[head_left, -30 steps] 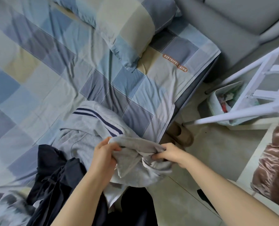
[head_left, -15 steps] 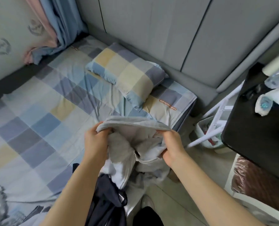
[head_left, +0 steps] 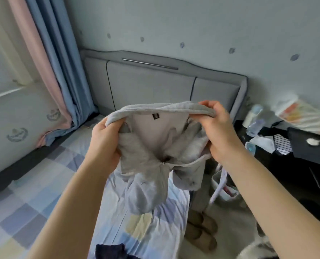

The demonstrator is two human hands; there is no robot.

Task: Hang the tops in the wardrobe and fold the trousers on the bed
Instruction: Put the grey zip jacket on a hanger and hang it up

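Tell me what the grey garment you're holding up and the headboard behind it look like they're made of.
Grey garment: soft matte knit, probably cotton jersey or fleece, since it bunches in thick limp folds where both hands grip it. Headboard: padded panels in matte grey upholstery, fabric or faux leather, with dark piping and one metallic-looking strip.
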